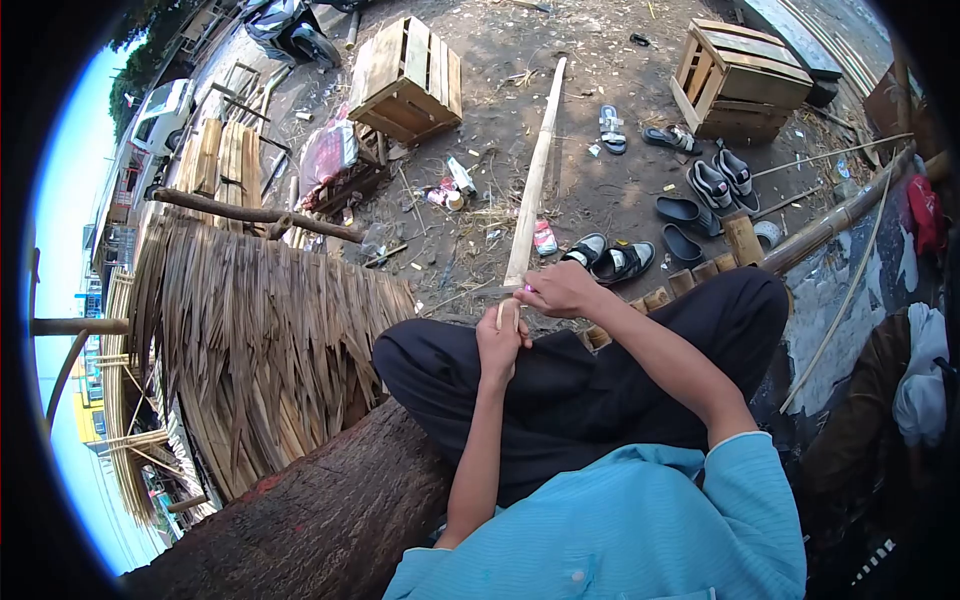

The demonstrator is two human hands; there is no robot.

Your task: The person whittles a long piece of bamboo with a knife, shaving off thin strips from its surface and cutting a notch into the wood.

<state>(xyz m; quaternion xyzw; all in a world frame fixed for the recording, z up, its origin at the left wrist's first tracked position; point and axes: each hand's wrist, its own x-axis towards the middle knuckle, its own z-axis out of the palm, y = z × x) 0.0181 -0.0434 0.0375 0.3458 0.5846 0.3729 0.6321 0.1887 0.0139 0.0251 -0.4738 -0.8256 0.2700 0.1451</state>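
While in left hand (500, 342), pole (535, 170) unobstructed

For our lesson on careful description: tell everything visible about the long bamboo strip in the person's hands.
The bamboo strip is long, pale, straight and slender, seemingly split bamboo. It slants away over the dirt ground. The right hand grips its near end; the left hand holds it just below.

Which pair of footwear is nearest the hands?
The black sandals with pale insoles, just right of the bamboo strip, directly beyond the right hand. The other sandals and sneakers lie farther away, near the right wooden crate.
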